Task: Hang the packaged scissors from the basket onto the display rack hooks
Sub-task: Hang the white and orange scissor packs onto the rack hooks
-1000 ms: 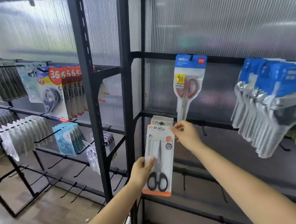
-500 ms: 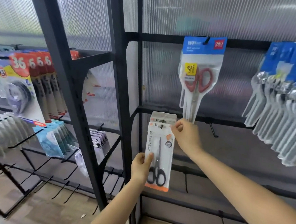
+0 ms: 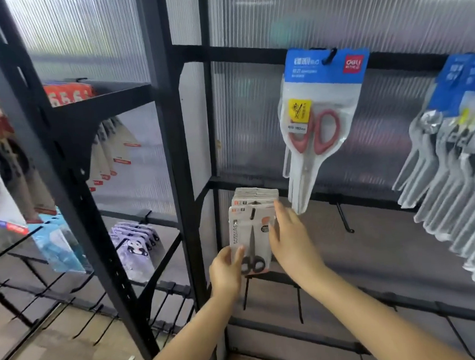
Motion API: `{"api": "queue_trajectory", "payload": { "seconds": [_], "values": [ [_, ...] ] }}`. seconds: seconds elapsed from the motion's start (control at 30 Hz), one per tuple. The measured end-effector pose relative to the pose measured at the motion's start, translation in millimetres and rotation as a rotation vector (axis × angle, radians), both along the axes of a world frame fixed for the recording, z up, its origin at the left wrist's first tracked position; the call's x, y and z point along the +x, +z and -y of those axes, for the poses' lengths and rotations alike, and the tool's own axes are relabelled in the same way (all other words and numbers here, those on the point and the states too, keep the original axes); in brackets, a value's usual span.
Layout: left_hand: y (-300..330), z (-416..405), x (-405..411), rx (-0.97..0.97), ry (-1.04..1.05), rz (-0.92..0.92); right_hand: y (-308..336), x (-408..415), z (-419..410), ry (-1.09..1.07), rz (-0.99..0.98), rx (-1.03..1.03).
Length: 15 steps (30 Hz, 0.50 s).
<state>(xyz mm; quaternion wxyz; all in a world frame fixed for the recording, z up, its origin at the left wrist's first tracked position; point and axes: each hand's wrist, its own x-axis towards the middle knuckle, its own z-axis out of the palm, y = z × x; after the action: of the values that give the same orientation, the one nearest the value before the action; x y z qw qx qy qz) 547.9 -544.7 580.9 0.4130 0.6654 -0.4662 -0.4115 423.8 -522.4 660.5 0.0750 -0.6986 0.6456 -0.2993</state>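
A white carded pack of black-handled scissors [image 3: 251,234] hangs at the front of a stack of like packs on a hook [image 3: 252,213] of the black display rack [image 3: 173,156]. My left hand [image 3: 226,272] grips the pack's lower left corner, thumb on its front. Along the pack's right edge lies my right hand [image 3: 287,238], fingers straight and touching the card. The basket is out of view.
A blue-topped pack of red-handled scissors [image 3: 316,125] hangs above right. Several blue-carded grey packs [image 3: 458,172] fill the right hooks. An empty hook [image 3: 344,217] juts out right of my hands, more below. Left bay holds other stationery packs [image 3: 134,241].
The pack has gone onto the hook against the stack behind it. My right hand has let go of its top corner and opened along its right edge. The camera has moved closer.
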Motion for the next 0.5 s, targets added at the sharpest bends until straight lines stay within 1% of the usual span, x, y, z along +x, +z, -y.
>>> {"api": "queue_trajectory", "payload": {
  "seconds": [0.1,0.2,0.33,0.4,0.5],
  "values": [
    [2,3,5,0.003,0.001,0.010,-6,0,-1,0.000,-0.048,0.006],
    [8,-12,11,0.014,0.007,0.033,-9,-1,-17,-0.005,-0.116,0.004],
    [2,-40,23,0.000,-0.092,0.131,-15,-2,-56,-0.121,-0.216,0.037],
    [-4,-60,28,0.010,-0.152,0.212,-24,-4,-80,-0.190,-0.243,0.078],
    [-9,-94,27,-0.046,-0.317,0.335,-35,-8,-122,-0.269,-0.281,0.146]
  ]
}}
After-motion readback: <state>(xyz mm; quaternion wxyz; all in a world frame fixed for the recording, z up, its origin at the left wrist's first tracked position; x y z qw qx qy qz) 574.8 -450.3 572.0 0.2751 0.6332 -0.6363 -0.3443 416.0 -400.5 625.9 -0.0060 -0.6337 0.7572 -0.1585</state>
